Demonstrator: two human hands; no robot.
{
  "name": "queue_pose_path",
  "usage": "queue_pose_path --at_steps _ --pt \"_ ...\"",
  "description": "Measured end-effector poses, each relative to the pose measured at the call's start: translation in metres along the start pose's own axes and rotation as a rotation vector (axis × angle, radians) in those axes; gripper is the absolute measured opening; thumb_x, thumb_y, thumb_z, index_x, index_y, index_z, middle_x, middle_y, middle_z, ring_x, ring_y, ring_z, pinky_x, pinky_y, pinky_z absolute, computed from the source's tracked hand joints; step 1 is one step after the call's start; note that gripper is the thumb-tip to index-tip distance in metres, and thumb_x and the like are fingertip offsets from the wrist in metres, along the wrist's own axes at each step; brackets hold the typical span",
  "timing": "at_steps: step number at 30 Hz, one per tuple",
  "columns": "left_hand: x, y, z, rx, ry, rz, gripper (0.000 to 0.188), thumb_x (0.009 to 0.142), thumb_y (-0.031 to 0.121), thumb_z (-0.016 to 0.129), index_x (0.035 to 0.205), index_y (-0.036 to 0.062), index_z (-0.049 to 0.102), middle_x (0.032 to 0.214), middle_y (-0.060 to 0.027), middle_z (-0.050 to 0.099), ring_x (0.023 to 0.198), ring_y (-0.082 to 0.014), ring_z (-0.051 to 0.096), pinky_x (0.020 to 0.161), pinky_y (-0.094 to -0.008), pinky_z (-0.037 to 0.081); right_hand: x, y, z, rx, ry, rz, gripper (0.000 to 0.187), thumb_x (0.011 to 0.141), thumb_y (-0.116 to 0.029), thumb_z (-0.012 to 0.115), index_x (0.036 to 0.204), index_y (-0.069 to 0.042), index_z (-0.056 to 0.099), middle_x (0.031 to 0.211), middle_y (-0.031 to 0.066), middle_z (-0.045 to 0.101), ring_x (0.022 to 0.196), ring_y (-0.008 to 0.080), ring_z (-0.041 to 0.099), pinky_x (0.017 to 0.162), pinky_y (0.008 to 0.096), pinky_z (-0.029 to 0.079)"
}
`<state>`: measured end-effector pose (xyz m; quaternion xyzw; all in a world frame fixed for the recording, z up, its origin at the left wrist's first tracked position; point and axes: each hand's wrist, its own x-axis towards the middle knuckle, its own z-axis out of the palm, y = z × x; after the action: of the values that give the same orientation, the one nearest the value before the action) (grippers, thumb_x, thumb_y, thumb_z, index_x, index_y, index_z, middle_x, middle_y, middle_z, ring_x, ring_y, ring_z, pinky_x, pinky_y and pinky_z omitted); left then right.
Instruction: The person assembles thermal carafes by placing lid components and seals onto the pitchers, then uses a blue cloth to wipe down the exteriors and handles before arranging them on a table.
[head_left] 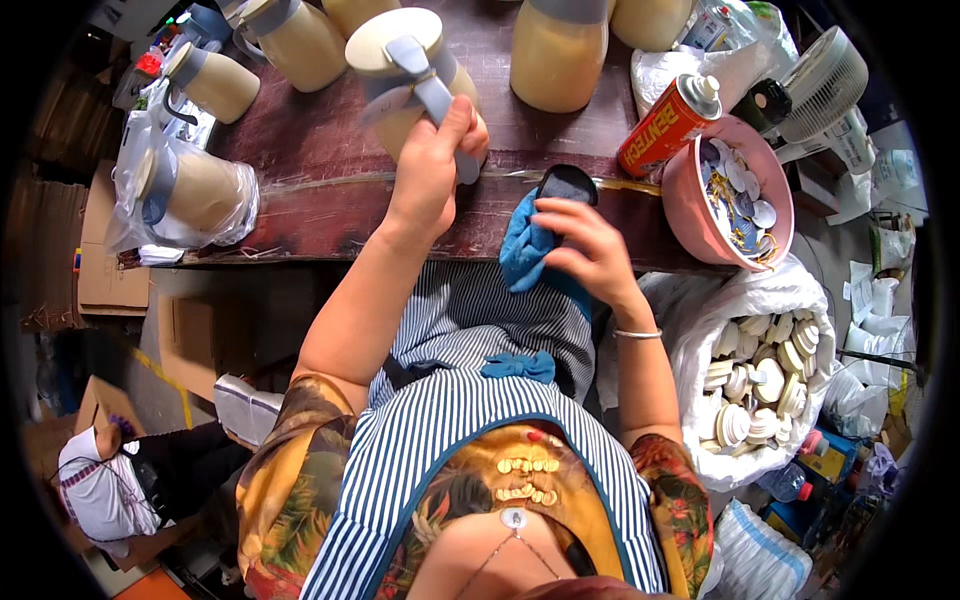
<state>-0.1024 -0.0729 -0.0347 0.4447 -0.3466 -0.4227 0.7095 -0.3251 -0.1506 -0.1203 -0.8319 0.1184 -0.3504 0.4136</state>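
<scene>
My left hand (440,165) is wrapped round the grey handle of a cream vacuum jug (390,125), which stands on the dark red table with a round cream lid and a tag hanging at its neck. At the table's front edge my right hand (590,245) has its curled fingers on a bunched blue cloth (525,245). A dark, rounded piece (570,184) pokes out above the cloth; what it is I cannot make out.
More cream jugs (560,60) stand at the back, and a plastic-wrapped jug (195,195) is at the left. A red spray can (668,125) leans by a pink bowl (690,215) of tags. Below sits a white sack (690,350) of cream lids. A person (110,480) is at lower left.
</scene>
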Motion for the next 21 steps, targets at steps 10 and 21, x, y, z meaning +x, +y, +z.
queue_pose_path --at_steps 10,21 --pt "-0.002 0.009 -0.013 -0.066 -0.028 0.024 0.037 0.104 0.039 0.047 0.081 0.0102 0.045 0.071 0.0014 0.039 0.074 -0.0137 0.039 0.072 -0.0276 0.034 0.042 0.049 0.008 0.256 0.371 0.211 0.013 0.082 0.004 0.067 0.093 -0.002 0.063 0.096 0.0066 0.066 0.091 0.0173 0.064 0.083 0.0279 0.049" --pt "0.009 0.038 -0.017 -0.334 0.034 0.019 0.035 0.106 0.04 0.041 0.088 0.0103 0.046 0.071 0.0031 0.038 0.072 -0.0137 0.042 0.078 -0.0329 0.042 0.103 -0.012 0.083 0.479 0.037 0.248 0.031 0.085 0.0 0.069 0.115 -0.003 0.064 0.093 0.0038 0.07 0.087 0.0125 0.065 0.08 0.0262 0.052"
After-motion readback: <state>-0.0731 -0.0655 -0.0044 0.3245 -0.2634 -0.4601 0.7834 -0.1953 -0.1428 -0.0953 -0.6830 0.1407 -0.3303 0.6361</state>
